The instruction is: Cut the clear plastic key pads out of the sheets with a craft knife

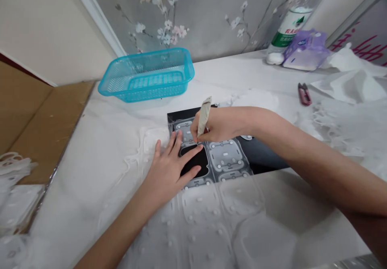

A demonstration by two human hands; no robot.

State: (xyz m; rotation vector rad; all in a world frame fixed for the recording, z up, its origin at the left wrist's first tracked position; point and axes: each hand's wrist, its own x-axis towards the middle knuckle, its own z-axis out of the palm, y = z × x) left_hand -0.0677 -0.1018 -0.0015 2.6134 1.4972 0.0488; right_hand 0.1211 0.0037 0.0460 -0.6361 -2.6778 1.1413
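My left hand (169, 168) lies flat with its fingers spread on a translucent moulded sheet (226, 156), which carries rows of rounded rectangular pads with small white bumps. Beneath part of the sheet is a black mat (266, 156). Between my left fingers a black rounded opening (193, 162) shows in the sheet. My right hand (211, 124) grips a slim tool with a beige wrapped handle (204, 116), held upright like a pen. Its tip points down at the sheet near my left index finger; the tip itself is too small to make out.
A blue plastic basket (145, 94) stands behind my hands at the left. Small reddish thread snips (304, 94) lie at the right, near crumpled translucent scraps (347, 128). A water bottle (290, 29) and purple tissue pack (306, 51) stand at the back. Cardboard (39, 120) borders the left side.
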